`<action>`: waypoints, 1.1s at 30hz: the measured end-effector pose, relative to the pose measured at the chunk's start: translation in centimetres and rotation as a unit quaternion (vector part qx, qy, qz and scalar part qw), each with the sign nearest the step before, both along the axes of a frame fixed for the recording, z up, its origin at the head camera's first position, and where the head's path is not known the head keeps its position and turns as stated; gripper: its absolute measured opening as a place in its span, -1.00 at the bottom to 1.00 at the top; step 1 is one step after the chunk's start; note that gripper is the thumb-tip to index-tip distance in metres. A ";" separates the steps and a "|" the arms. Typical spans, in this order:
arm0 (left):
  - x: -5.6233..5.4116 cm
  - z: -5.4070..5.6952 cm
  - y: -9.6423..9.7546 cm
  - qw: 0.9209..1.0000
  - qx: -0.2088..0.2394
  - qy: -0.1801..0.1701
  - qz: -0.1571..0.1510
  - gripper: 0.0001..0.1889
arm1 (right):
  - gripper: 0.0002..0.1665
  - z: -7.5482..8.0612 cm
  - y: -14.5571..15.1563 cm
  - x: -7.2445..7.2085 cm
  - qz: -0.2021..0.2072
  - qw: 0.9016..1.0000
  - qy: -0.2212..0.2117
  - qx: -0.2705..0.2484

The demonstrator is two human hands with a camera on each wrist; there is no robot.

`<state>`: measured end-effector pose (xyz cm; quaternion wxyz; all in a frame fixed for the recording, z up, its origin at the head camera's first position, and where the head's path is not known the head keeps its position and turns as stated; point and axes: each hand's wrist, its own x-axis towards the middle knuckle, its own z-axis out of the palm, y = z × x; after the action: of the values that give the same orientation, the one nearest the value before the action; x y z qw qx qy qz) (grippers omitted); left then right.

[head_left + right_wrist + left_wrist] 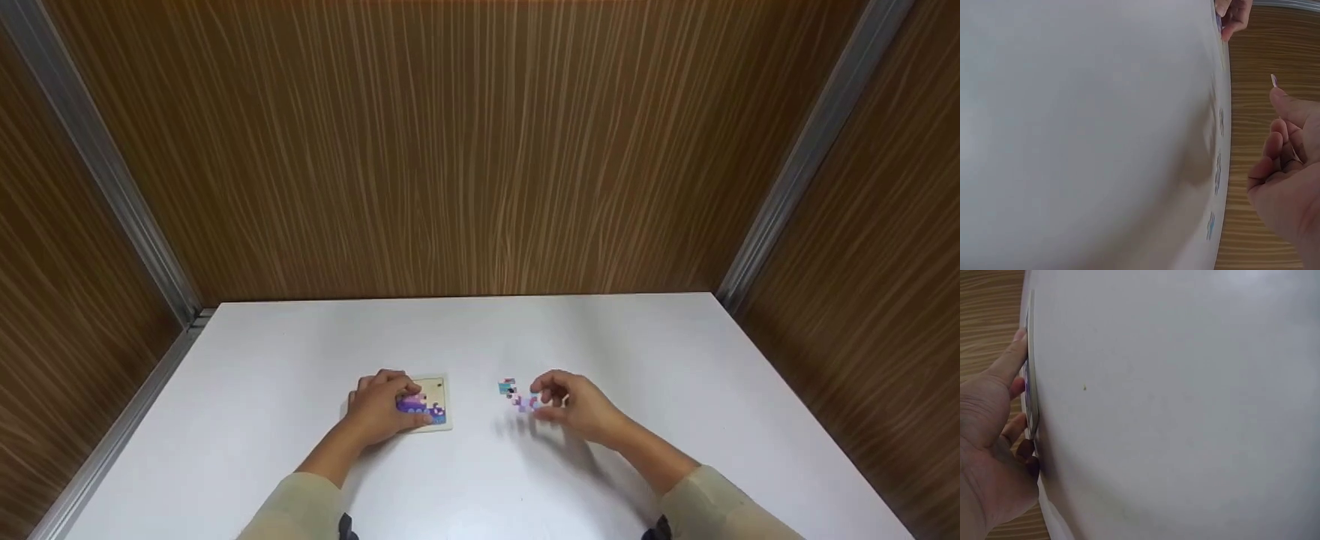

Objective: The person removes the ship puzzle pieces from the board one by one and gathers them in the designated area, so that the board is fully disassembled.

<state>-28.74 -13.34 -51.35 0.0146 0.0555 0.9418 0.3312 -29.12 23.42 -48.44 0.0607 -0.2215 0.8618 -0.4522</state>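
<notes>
My left hand [382,409] grips a small square puzzle board [439,420], with the thumb lying over its near part and the fingers around its left side. Part of a purple and pink picture is laid in the board's pale frame; the hand hides the rest. In the left wrist view the board [1031,371] appears edge-on beside the left hand [994,422]. To the right, my right hand [585,409] pinches a small puzzle piece [1274,80] above the table. The right wrist view shows that piece at the fingertips of the right hand [1292,152].
Loose puzzle pieces [508,387] lie on the white table [480,480] between the board and my right hand. Several show edge-on along the table in the right wrist view. Wood-grain panels [480,150] enclose the back and both sides.
</notes>
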 end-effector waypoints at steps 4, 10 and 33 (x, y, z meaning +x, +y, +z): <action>0.1 0.0 0.1 1.000 0.003 -0.002 0.000 -0.47 | -0.66 0.1 2.1 0.3 -0.006 1.000 -0.005 0.026; 0.1 0.0 0.1 1.000 -0.003 -0.003 0.006 -0.49 | -0.68 -0.2 4.9 0.2 -0.028 0.997 -0.036 0.055; -0.1 -0.3 -0.1 1.000 0.003 -0.009 0.003 -0.46 | -0.64 -1.7 8.9 -0.8 -0.048 0.989 -0.088 0.111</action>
<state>-28.87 -13.44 -51.63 0.0217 0.0494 0.9407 0.3349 -29.91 32.29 -50.14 0.1389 -0.1308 0.9075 -0.3743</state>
